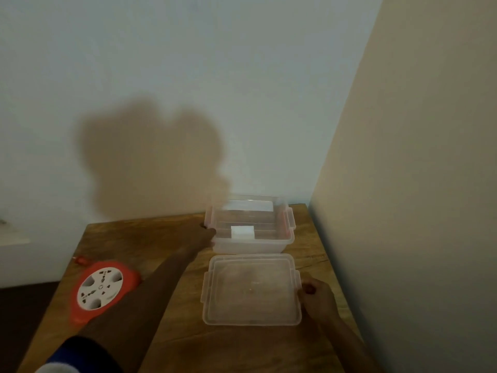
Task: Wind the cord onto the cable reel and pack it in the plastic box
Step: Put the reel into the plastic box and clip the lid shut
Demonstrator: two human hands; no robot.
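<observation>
Left hand (205, 236) touches box (289, 239); right hand (318, 296) grips lid (251, 305).

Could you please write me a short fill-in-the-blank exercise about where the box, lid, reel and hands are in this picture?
1. The lid lies flat on the wooden table, directly in front of the open ____.
2. The right hand holds the lid at its ____ edge.
3. The cable reel has a white face and a ____ housing.
4. The left hand reaches the box's ____ side.

Missing words: plastic box; right; red; left
</observation>
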